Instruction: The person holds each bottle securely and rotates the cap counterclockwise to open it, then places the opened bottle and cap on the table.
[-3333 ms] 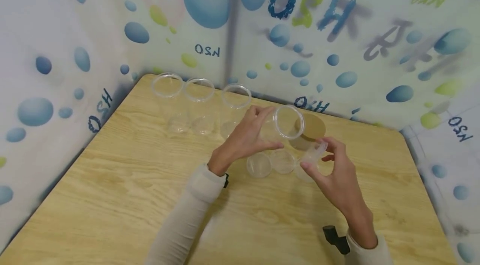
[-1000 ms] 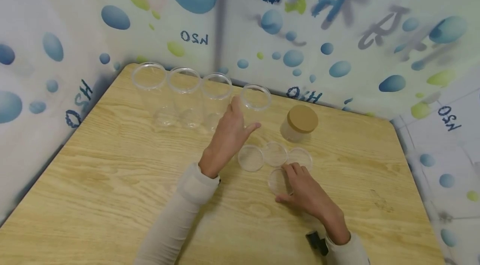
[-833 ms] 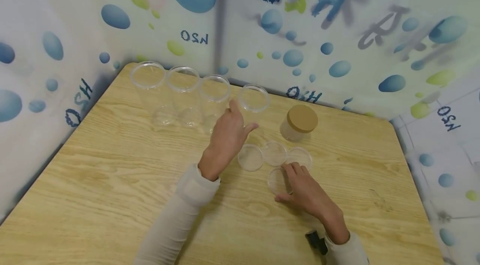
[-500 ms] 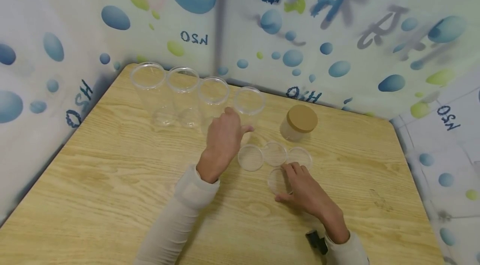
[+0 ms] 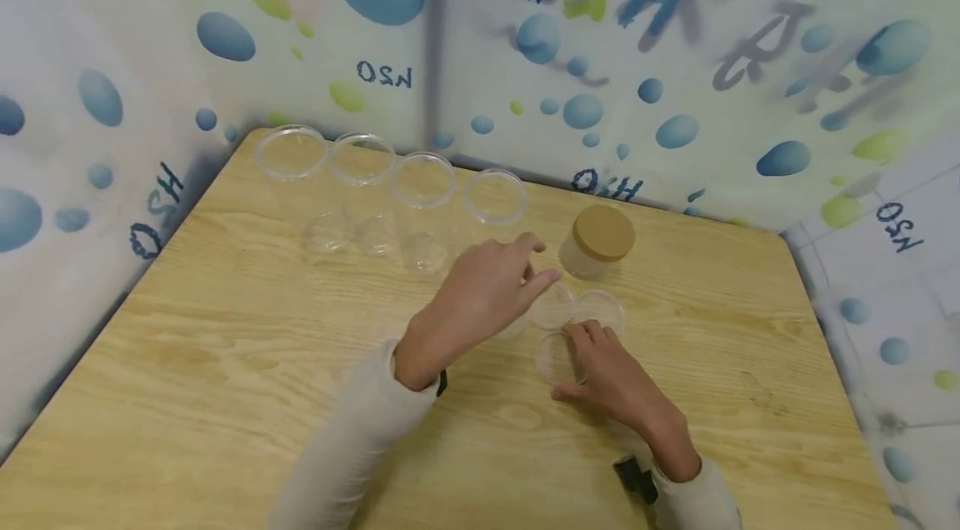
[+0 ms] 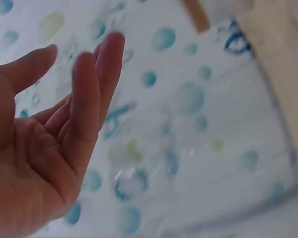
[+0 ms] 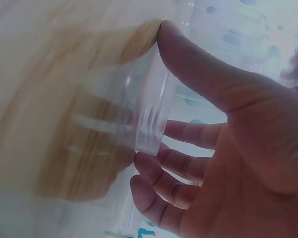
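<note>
My left hand (image 5: 480, 288) hovers with loose, bent fingers in front of the row of clear plastic jars (image 5: 424, 180). Nothing lies between its fingers in the left wrist view, where the palm (image 6: 44, 163) shows. At the front of a small group of clear lids, my right hand (image 5: 611, 380) grips one clear lid (image 5: 557, 361) by its edge on the table. The right wrist view shows thumb and fingertips at that lid's ridged rim (image 7: 151, 116). Two more lids, a middle one (image 5: 552, 307) and a right one (image 5: 600, 312), lie behind it; another is mostly hidden under my left hand.
A squat jar with a brown lid (image 5: 603, 234) stands behind the lids, right of the tall open jars. The wooden table (image 5: 225, 380) meets a patterned wall (image 5: 660, 97) along its back edge.
The left hand set a jar at the row's right end, shifted the row's right jars slightly, then let go and moved right. The right hand lowered its lid to the table and keeps it there.
</note>
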{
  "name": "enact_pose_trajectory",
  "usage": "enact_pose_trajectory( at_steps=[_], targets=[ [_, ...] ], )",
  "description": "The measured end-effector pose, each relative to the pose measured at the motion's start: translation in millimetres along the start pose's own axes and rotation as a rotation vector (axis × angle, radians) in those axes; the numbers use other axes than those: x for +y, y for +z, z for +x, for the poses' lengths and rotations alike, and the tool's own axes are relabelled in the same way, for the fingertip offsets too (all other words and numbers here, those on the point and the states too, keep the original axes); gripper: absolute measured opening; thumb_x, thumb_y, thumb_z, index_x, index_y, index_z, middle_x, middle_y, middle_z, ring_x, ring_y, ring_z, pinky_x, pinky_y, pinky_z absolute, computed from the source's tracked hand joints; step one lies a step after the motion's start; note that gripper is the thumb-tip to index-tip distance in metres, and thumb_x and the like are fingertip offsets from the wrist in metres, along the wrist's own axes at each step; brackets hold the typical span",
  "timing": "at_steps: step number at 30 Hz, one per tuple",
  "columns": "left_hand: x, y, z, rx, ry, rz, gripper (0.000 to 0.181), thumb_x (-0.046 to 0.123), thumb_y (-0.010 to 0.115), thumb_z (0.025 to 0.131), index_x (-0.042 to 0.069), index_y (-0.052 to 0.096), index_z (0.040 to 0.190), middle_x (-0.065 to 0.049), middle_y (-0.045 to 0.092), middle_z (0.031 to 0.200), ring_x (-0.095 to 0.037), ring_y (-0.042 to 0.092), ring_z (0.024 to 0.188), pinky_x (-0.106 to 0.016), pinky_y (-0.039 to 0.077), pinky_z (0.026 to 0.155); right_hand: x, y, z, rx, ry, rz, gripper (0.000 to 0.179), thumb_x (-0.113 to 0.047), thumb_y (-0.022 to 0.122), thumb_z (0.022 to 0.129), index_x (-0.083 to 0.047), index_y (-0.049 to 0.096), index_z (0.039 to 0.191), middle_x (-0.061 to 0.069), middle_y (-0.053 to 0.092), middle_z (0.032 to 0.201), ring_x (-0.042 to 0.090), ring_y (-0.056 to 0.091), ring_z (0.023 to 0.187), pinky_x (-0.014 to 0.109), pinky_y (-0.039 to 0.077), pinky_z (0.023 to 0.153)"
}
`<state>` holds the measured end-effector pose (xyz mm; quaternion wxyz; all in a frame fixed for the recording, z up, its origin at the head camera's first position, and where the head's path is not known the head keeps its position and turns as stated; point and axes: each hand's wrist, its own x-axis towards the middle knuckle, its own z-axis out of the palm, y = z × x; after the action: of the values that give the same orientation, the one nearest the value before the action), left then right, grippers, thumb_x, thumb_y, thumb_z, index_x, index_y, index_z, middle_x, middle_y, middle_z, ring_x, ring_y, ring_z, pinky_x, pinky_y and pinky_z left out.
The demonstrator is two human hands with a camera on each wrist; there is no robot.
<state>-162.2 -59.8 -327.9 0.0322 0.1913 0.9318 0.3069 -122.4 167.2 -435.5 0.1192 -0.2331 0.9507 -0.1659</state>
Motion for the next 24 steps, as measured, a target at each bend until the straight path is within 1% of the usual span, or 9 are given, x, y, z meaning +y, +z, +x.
enact_pose_trajectory(
  at_steps=[3,5,8,10,12,14,17,19,24],
  targets=[
    [-1.0,22.2,20.5,-0.053,0.063,-0.102,0.057,0.035,0.06,0.099,0.007,0.043,0.146,-0.006,0.065,0.126,-0.02,0.065,0.109,-0.036,0.053,0.089,0.3,-0.4,0.2,-0.001,0.0,0.014,0.086,-0.035,0.089,0.072,0.001,0.047,0.138,0.02,0.052,0.131,0.036,0.052,0.114,0.05,0.05,0.09],
    [-4.4,39.0,34.6,-0.074,0.089,-0.185,0.07,0.032,0.063,0.098,0.006,0.03,0.153,-0.01,0.05,0.146,-0.023,0.052,0.13,-0.038,0.046,0.103,0.3,-0.2,0.3,-0.002,-0.002,0.02,0.086,-0.034,0.089,0.072,0.001,0.047,0.138,0.02,0.052,0.131,0.036,0.052,0.113,0.049,0.05,0.09],
    [-10.4,63.2,53.8,-0.094,0.089,-0.274,0.087,0.03,0.07,0.094,0.006,0.016,0.157,-0.012,0.03,0.158,-0.026,0.033,0.144,-0.041,0.035,0.114,0.3,0.2,0.2,0.007,-0.004,0.014,0.085,-0.035,0.089,0.072,0.0,0.047,0.137,0.019,0.052,0.13,0.034,0.052,0.11,0.048,0.051,0.088],
    [-14.8,76.1,64.8,-0.105,0.063,-0.291,0.094,0.029,0.073,0.091,0.006,0.011,0.158,-0.013,0.023,0.161,-0.027,0.027,0.147,-0.043,0.031,0.116,0.1,0.6,0.6,0.01,-0.001,0.01,0.084,-0.034,0.089,0.072,0.0,0.048,0.137,0.02,0.052,0.129,0.034,0.052,0.109,0.047,0.051,0.086],
    [-19.4,85.6,75.0,-0.121,0.012,-0.299,0.1,0.029,0.076,0.088,0.006,0.008,0.158,-0.013,0.02,0.162,-0.029,0.023,0.149,-0.047,0.029,0.117,-0.4,1.1,0.9,0.006,0.006,0.009,0.084,-0.034,0.089,0.072,-0.001,0.048,0.137,0.02,0.052,0.13,0.034,0.052,0.109,0.047,0.051,0.086],
    [-23.7,93.6,86.2,-0.13,-0.033,-0.297,0.104,0.029,0.08,0.085,0.005,0.009,0.157,-0.015,0.02,0.162,-0.031,0.022,0.149,-0.05,0.029,0.116,-0.8,1.7,0.8,-0.001,0.019,0.015,0.084,-0.034,0.089,0.072,-0.001,0.048,0.138,0.02,0.052,0.13,0.035,0.052,0.11,0.048,0.051,0.086],
    [-28.2,102.4,102.4,-0.144,-0.11,-0.316,0.11,0.028,0.084,0.079,0.004,0.01,0.156,-0.017,0.026,0.159,-0.034,0.026,0.146,-0.051,0.031,0.115,-2.0,2.0,-0.4,-0.018,0.04,0.034,0.085,-0.035,0.089,0.072,-0.001,0.048,0.138,0.02,0.051,0.132,0.035,0.051,0.113,0.049,0.051,0.088],
    [-30.0,106.8,112.4,-0.148,-0.154,-0.346,0.11,0.027,0.086,0.076,0.005,0.014,0.156,-0.016,0.034,0.155,-0.034,0.032,0.143,-0.049,0.034,0.113,-2.3,2.4,-0.9,-0.023,0.045,0.039,0.085,-0.036,0.089,0.072,-0.002,0.048,0.139,0.02,0.051,0.132,0.036,0.05,0.114,0.05,0.05,0.089],
    [-30.2,106.7,128.2,-0.172,-0.257,-0.42,0.111,0.025,0.088,0.074,0.013,0.017,0.158,-0.013,0.042,0.151,-0.034,0.034,0.141,-0.051,0.034,0.112,-2.3,2.5,1.1,-0.005,0.02,0.02,0.087,-0.036,0.089,0.071,-0.001,0.047,0.139,0.02,0.051,0.131,0.036,0.05,0.114,0.049,0.051,0.088]
  ],
)
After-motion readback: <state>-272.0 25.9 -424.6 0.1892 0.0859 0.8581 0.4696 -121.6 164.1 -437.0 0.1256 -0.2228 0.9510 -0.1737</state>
